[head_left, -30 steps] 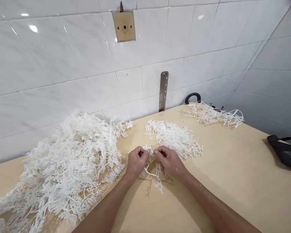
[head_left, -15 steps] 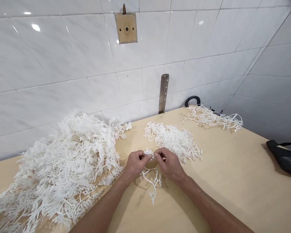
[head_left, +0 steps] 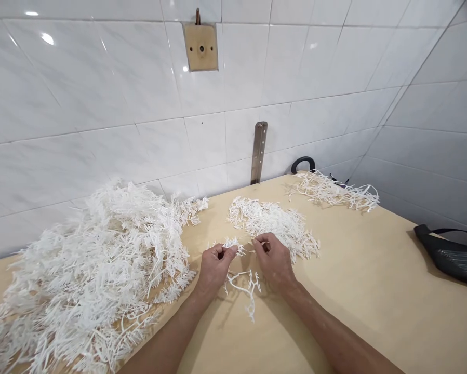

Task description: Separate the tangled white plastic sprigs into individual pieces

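Between thumb and fingers, my left hand (head_left: 215,264) pinches a white branching plastic sprig (head_left: 235,245) with many fine tips. A hand's width to its right, my right hand (head_left: 271,255) is closed in a pinch; whatever lies between its fingertips is too small to make out. Below both hands is a barer white forked stem (head_left: 245,286); whether it joins the held sprig I cannot tell. Just beyond my right hand lies a flat pile of small white pieces (head_left: 276,223).
A large heap of white bushy sprigs (head_left: 112,265) covers the left of the wooden table (head_left: 358,291). Bare white stems (head_left: 334,190) lie at the back right, near a black curved handle (head_left: 303,163). A black bag (head_left: 451,254) sits at the right edge. Tiled wall stands behind.
My right hand has drawn away from the sprig, opening a gap between the hands. My left hand still holds the sprig. The view has shifted slightly.
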The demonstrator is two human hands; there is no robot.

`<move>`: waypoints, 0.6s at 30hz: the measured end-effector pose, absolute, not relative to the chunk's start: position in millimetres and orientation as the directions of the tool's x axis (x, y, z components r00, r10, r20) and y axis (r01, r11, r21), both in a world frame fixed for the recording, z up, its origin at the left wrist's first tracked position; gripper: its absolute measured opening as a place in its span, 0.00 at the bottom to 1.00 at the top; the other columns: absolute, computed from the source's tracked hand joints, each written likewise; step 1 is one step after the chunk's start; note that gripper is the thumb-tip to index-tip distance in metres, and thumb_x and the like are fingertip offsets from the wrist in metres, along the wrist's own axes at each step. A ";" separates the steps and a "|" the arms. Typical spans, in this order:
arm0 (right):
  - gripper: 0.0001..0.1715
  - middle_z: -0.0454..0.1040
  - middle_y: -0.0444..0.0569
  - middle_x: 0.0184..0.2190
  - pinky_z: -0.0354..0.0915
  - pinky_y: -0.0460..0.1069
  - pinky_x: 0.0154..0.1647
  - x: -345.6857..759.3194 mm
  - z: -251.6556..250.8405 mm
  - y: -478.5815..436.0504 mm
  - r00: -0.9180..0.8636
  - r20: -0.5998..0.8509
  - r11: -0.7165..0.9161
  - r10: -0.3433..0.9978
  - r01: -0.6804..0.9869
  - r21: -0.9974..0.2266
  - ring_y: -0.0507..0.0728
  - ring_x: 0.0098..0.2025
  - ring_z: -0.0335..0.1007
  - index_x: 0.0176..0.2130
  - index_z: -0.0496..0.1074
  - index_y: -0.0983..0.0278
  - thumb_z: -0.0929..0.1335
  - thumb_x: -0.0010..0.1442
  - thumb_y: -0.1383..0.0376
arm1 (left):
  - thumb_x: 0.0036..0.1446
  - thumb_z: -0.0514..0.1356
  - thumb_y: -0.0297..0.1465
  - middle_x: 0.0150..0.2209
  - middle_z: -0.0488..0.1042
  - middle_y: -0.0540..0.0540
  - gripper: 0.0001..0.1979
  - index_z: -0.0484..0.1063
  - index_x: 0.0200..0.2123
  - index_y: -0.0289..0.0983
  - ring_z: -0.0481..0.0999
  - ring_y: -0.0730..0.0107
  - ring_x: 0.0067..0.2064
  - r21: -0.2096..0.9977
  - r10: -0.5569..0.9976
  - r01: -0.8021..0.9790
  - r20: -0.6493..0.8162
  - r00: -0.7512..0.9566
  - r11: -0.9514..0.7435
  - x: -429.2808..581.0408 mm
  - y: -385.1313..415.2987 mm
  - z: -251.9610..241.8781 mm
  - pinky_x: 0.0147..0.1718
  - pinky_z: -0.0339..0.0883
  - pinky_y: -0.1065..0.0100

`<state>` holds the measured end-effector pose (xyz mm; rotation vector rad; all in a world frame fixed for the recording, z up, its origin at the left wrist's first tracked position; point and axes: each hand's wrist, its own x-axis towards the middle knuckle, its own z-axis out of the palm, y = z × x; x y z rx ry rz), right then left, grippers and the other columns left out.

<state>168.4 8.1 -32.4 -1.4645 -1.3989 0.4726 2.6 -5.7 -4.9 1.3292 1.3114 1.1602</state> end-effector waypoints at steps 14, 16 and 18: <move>0.10 0.74 0.51 0.37 0.68 0.50 0.33 153.2 -14.2 -13.4 0.006 0.540 0.484 0.842 0.433 -0.760 0.54 0.32 0.68 0.37 0.74 0.61 0.64 0.65 0.63 | 0.48 0.65 0.48 0.19 0.60 0.54 0.22 0.67 0.19 0.35 0.56 0.75 0.24 0.988 0.998 0.155 0.022 -0.053 -0.014 5.1 -5.4 -2.7 0.24 0.51 0.71; 0.09 0.74 0.51 0.36 0.68 0.51 0.34 154.2 -16.1 -11.1 -0.004 0.540 0.488 0.842 0.433 -0.758 0.55 0.33 0.69 0.37 0.74 0.61 0.64 0.64 0.64 | 0.48 0.65 0.48 0.19 0.59 0.54 0.23 0.66 0.18 0.35 0.56 0.75 0.24 0.982 0.998 0.188 0.046 -0.050 -0.036 4.4 -3.9 -4.2 0.24 0.51 0.71; 0.09 0.74 0.50 0.35 0.68 0.50 0.35 156.0 -17.4 -9.0 -0.007 0.535 0.485 0.845 0.435 -0.759 0.55 0.33 0.69 0.36 0.75 0.61 0.64 0.64 0.65 | 0.49 0.65 0.48 0.19 0.60 0.54 0.22 0.68 0.20 0.35 0.57 0.75 0.25 0.979 0.998 0.198 0.054 -0.030 -0.047 3.7 -2.6 -5.3 0.24 0.52 0.72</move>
